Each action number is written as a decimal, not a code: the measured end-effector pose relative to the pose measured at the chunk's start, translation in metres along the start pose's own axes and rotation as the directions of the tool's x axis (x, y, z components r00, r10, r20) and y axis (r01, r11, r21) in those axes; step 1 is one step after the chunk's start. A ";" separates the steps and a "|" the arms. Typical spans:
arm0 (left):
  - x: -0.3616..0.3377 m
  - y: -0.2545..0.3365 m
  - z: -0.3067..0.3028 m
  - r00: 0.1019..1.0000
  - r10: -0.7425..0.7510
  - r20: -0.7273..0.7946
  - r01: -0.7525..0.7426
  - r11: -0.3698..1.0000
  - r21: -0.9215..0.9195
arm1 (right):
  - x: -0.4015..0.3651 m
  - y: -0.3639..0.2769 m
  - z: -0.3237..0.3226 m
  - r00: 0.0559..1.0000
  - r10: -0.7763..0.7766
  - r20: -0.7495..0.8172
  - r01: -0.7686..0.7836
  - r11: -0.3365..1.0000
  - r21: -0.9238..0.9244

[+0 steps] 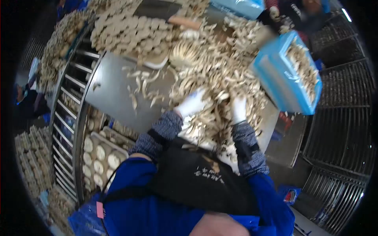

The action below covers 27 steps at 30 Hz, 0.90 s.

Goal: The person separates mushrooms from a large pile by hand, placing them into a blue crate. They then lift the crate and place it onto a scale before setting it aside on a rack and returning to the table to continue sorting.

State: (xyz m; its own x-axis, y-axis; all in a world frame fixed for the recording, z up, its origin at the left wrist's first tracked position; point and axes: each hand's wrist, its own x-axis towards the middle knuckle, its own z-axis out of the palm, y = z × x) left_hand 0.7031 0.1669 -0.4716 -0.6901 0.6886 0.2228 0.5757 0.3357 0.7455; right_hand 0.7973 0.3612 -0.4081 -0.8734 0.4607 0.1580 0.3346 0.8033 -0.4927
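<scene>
A wide heap of loose, pale, long-stemmed mushrooms (pixel 214 74) covers the metal table (pixel 114 90) in front of me. My left hand (pixel 192 104), in a white glove, rests at the heap's near left side with its fingers stretched over the mushrooms. My right hand (pixel 238 110), gloved in white too, reaches into the heap a little further right; its fingertips are buried among the stems, so their grip is hidden. Beyond my left hand sits a fanned clump of mushrooms (pixel 184 53). Several single mushrooms (pixel 143 84) are scattered on bare metal to the left.
A blue bag-lined box (pixel 281 74) full of mushrooms stands at the right edge. Stacked mushroom logs or blocks (pixel 130 35) lie at the back left. A curved metal rack (pixel 71 118) and trays of white rounds (pixel 98 161) are at left. Other people work in the background.
</scene>
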 end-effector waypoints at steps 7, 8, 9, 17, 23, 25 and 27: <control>-0.088 -0.121 -0.098 0.782 -0.120 -0.612 0.446 0.793 0.414 | 0.020 0.006 -0.003 0.936 0.291 0.198 -0.339 0.589 0.733; -0.103 -0.132 -0.115 0.738 -0.239 -0.631 0.573 0.715 0.401 | 0.023 0.012 -0.003 0.935 0.289 0.205 -0.343 0.592 0.729; -0.124 -0.158 -0.118 0.673 -0.261 -0.692 0.672 0.607 0.424 | 0.027 0.017 -0.003 0.945 0.210 0.250 -0.326 0.570 0.754; -0.063 -0.109 -0.047 0.885 -0.264 -0.383 0.341 0.928 0.148 | 0.053 -0.001 0.030 0.962 0.252 0.108 -0.182 0.290 0.940; 0.008 -0.034 0.031 0.911 -0.402 -0.092 0.290 0.785 -0.547 | 0.054 0.008 0.026 0.965 0.188 0.183 -0.258 0.551 0.794; 0.020 -0.032 0.035 0.949 -0.287 -0.129 0.231 0.913 -0.336 | 0.055 0.000 0.027 0.930 0.333 0.155 -0.303 0.455 0.837; 0.034 -0.022 0.036 0.942 -0.321 -0.095 0.285 0.919 -0.273 | 0.059 -0.010 0.020 0.901 0.381 0.208 -0.356 0.372 0.858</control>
State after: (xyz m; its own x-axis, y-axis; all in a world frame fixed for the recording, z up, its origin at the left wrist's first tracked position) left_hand 0.6828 0.2057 -0.5032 -0.8765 0.4805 0.0303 0.2125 0.3297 0.9198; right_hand 0.7354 0.3733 -0.4111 -0.7331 0.6423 -0.2236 0.1314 -0.1888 -0.9732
